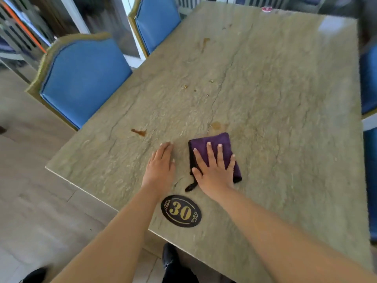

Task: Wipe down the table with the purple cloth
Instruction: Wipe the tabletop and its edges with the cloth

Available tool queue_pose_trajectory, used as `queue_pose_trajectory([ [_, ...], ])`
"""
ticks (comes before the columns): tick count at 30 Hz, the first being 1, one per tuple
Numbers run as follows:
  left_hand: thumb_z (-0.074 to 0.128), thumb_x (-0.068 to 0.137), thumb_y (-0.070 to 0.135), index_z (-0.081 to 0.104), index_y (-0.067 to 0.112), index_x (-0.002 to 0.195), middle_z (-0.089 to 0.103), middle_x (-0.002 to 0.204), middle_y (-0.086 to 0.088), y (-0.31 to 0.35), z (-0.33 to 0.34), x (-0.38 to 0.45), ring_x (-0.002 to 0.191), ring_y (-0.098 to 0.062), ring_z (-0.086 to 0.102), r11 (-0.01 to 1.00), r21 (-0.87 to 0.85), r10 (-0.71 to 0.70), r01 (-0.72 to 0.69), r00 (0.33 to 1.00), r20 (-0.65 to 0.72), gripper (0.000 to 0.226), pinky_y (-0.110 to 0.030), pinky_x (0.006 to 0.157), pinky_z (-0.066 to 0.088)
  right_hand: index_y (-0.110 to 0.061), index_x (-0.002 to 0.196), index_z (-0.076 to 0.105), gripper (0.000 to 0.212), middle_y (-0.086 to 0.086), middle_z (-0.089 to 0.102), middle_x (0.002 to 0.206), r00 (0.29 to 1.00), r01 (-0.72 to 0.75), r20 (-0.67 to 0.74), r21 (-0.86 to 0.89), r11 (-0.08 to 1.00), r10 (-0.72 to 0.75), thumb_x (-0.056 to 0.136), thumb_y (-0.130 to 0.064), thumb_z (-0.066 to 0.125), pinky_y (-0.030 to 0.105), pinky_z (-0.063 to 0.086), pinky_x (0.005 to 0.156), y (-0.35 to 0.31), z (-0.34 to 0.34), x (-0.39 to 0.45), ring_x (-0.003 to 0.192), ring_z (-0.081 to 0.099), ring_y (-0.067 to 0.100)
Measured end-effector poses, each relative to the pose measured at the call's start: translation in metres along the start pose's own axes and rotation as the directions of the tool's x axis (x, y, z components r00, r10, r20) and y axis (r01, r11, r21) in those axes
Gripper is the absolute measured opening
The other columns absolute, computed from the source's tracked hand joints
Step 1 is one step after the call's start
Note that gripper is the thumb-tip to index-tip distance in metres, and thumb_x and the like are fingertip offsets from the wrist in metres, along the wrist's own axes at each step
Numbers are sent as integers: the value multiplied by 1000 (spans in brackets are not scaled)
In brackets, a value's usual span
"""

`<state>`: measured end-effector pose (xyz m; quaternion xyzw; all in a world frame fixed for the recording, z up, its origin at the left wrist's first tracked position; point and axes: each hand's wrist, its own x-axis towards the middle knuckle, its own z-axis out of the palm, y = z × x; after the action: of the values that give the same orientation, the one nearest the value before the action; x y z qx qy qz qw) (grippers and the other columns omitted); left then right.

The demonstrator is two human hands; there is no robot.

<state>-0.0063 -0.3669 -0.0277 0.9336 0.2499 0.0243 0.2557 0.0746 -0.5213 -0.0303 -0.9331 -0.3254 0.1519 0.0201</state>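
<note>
A folded purple cloth (219, 142) lies on the beige stone table (285, 119) near its front edge. My right hand (214, 170) presses flat on the cloth with fingers spread, covering its near half. My left hand (161, 166) rests flat on the bare tabletop just left of the cloth, holding nothing. Brown spill marks dot the table: one (139, 132) left of the hands, one (216, 125) just beyond the cloth, one (204, 42) farther back, plus small crumbs (199, 87) mid-table.
A black oval plaque (181, 211) with a gold "30" sits at the front edge between my forearms. Blue padded chairs stand at the left (81, 78), back left (157, 23) and right (369, 82). A small red item (266, 9) lies at the far edge.
</note>
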Motion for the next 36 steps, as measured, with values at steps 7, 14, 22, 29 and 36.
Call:
queue_pose_trajectory([
  [7, 40, 98, 16, 34, 20, 147, 26, 151, 12, 29, 1, 22, 140, -10, 28, 952, -144, 281, -271, 958, 51, 49, -35, 112, 35, -24, 140, 47, 45, -1, 27, 154, 915, 40, -327, 660, 751, 238, 97, -11, 46, 37, 26, 116, 25, -9, -7, 142, 25, 14],
  [14, 15, 98, 54, -2, 17, 155, -8, 162, -6, 80, 58, 21, 149, -22, -11, 812, 292, 423, -506, 854, 303, 70, -47, 120, -6, -18, 142, 42, 47, -1, 25, 155, 844, -267, -255, 564, 781, 472, 96, -6, 41, 32, 25, 116, 65, 3, -16, 144, 21, 16],
  [22, 7, 91, 65, -4, 47, 149, -6, 158, 24, 83, 46, 140, 148, -8, -12, 534, 257, 670, -806, 588, 452, 62, -56, 114, -17, -17, 144, 37, 46, 6, 22, 156, 803, -307, -280, 561, 769, 525, 99, -10, 36, 39, 13, 120, 104, -14, 41, 146, 13, 21],
  [29, 13, 97, 59, -6, 43, 151, -14, 160, 17, 122, 61, 217, 148, -16, -17, 844, 351, 307, -406, 901, 306, 60, -58, 114, -13, -29, 151, -4, 53, 3, -12, 160, 767, -538, -227, 282, 795, 600, 102, -27, 13, 47, -3, 119, 104, -13, 75, 147, -12, 20],
  [36, 9, 96, 61, 3, 39, 153, 0, 162, 13, 97, 56, 135, 150, -18, -4, 677, 329, 562, -658, 752, 345, 61, -59, 117, 7, -30, 151, 2, 54, 2, -7, 161, 753, -565, -234, 251, 786, 616, 100, -28, 18, 49, -5, 118, 102, -14, 77, 147, -12, 21],
])
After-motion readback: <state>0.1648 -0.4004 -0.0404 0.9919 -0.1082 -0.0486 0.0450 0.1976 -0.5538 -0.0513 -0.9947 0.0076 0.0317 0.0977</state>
